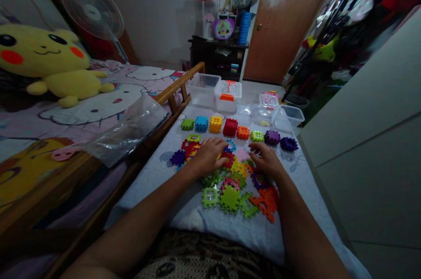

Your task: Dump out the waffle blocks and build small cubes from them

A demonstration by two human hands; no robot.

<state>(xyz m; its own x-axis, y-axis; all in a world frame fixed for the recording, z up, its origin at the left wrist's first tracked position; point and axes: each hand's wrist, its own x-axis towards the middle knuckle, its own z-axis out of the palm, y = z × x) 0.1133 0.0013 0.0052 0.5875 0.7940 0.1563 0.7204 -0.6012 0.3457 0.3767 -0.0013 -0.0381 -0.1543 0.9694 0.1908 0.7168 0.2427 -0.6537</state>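
Note:
My left hand [210, 155] rests palm down over a loose heap of toothed plastic building pieces, its fingers stretched out and its thumb apart. My right hand [265, 159] is at the heap's right side with its fingers curved and apart; I see nothing held in it. Between the hands lie a blue piece [232, 144] and yellow pieces [240, 167]. Closer to me are a green gear-edged piece [230, 200], a pale green window-like piece [210, 197] and orange pieces [267, 202]. What lies beneath my left palm is hidden.
Behind the heap stands a row of several assembled blocks, among them a red block [230, 127] and a purple block [272, 137]. Clear plastic boxes [204, 90] stand at the far end of the cloth-covered table [148, 200]. A wooden bed rail [179, 87] runs along the left.

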